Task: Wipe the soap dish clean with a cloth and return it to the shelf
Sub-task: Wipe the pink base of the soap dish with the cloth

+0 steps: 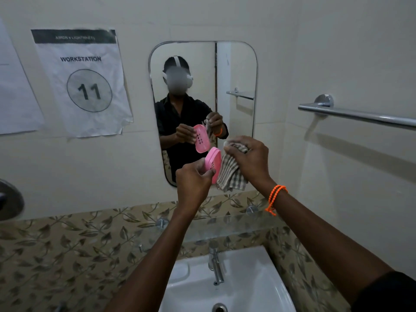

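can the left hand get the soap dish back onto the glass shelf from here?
Probably yes. The left hand holds the pink soap dish above the glass shelf, whose visible surface looks bare. The right hand holding the checked cloth sits to the side.

We count one pink soap dish [213,164], one checked cloth [230,174], two hands, left [194,185] and right [249,157], one mirror [238,70], one tap [216,263], one sink [252,289], one towel bar [360,114] (reflection not counted), two wall papers [83,82].
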